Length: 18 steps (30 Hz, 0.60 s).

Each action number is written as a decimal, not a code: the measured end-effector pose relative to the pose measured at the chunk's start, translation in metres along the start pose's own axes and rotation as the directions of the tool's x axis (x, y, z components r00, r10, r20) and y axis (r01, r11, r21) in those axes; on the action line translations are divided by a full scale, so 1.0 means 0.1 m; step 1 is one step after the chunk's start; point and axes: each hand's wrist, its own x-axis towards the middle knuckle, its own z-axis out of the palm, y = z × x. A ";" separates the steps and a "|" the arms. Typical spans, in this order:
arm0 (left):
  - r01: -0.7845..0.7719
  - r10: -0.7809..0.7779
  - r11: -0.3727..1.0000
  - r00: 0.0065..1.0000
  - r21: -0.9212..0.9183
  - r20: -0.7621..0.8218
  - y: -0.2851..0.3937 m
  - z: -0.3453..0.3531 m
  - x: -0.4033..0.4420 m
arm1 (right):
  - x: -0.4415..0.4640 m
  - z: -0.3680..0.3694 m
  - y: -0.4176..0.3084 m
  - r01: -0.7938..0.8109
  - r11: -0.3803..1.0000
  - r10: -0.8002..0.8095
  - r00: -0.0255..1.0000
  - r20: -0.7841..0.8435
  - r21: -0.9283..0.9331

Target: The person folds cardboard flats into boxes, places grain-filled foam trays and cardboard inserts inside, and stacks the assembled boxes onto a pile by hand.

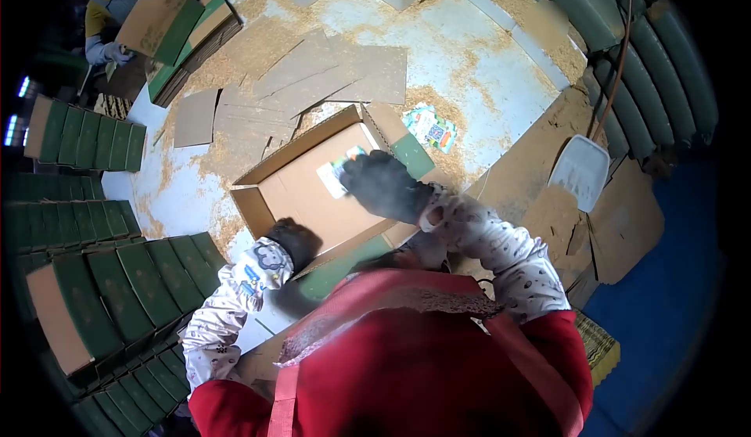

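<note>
An open cardboard box (pixel 297 190), brown inside with green on its outer flaps, lies on the worktable in front of me. My left hand (pixel 294 244), in a dark glove, is closed over the box's near left wall. Inside the box, my right hand (pixel 383 187), also dark-gloved, pinches a white, green and blue printed leaflet (pixel 335 180) just over the bottom. Its fingertips are partly hidden and slightly blurred. More leaflets (pixel 430 129) of the same look, one with a square code, lie beyond the box's right corner.
Flat cardboard sheets (pixel 336 69) and sawdust cover the table behind the box. Green cartons (pixel 117 296) are stacked at left. A dustpan (pixel 580 172) and green sacks (pixel 649 77) are at right. A co-worker's gloved hands hold a carton (pixel 160 26) at upper left.
</note>
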 end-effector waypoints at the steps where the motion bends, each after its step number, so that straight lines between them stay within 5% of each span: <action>1: 0.082 -0.074 0.993 0.993 0.089 -0.097 0.07 -0.20 -0.16 | -0.01 -0.07 -0.01 0.002 1.000 -0.005 0.976 0.217 0.010; 2: 0.060 -0.057 0.998 0.975 0.006 -0.217 -0.03 -0.26 -0.38 | -0.02 -0.15 -0.03 0.000 1.000 -0.009 0.906 0.424 0.020; 3: 0.032 -0.056 0.997 0.937 -0.074 -0.344 -0.19 -0.28 -0.64 | -0.08 -0.08 0.09 0.056 0.971 -0.092 0.985 0.144 0.232; 5: 0.121 -0.185 0.971 0.927 -0.207 -0.327 -0.38 -0.21 -1.01 | -0.17 -0.37 0.22 0.063 0.925 0.065 0.945 -0.321 0.375; 7: 0.138 -0.220 0.966 0.884 -0.219 -0.413 -0.52 0.08 -0.94 | -0.34 -0.54 0.48 -0.142 0.888 0.208 0.972 -0.108 0.437; 8: 0.098 -0.196 0.973 0.823 -0.207 -0.533 -0.49 0.12 -0.72 | -0.28 -0.46 0.49 -0.472 0.674 0.360 0.882 0.305 0.568; 10: 0.038 -0.175 0.972 0.776 -0.232 -0.606 -0.26 0.15 -0.32 | -0.09 -0.06 0.50 -0.649 0.555 0.321 0.744 0.586 0.520; 11: 0.185 -0.260 0.964 0.816 -0.193 -0.516 -0.07 0.08 -0.17 | -0.04 0.08 0.40 -0.598 0.740 0.399 0.758 0.516 0.307; 12: 0.336 -0.472 0.877 0.734 -0.342 -0.489 0.00 0.16 -0.11 | -0.12 0.47 0.43 -0.555 0.661 0.445 0.832 0.332 0.504; 13: 0.462 -0.661 0.744 0.615 -0.483 -0.429 0.04 0.36 -0.03 | -0.11 0.61 0.39 -0.611 0.598 0.563 0.781 0.272 0.518; 15: 0.262 -0.869 0.490 0.226 -0.831 -0.440 -0.02 1.50 0.18 | -0.14 0.95 0.41 -0.496 0.071 0.749 0.600 0.282 0.865; 16: -0.031 -0.893 0.225 0.394 -0.974 -0.219 -0.07 2.07 0.36 | -0.19 1.05 0.48 -0.301 -0.322 0.699 0.564 0.440 0.897; 17: -0.259 -0.804 -0.127 0.592 -0.957 -0.054 -0.07 2.44 0.37 | -0.19 0.95 0.39 -0.171 -0.619 0.509 0.656 0.558 0.766; 18: -0.370 -0.764 -0.406 0.639 -0.836 0.089 -0.03 2.38 0.25 | -0.18 0.83 0.29 -0.114 -0.852 0.290 0.709 0.642 0.511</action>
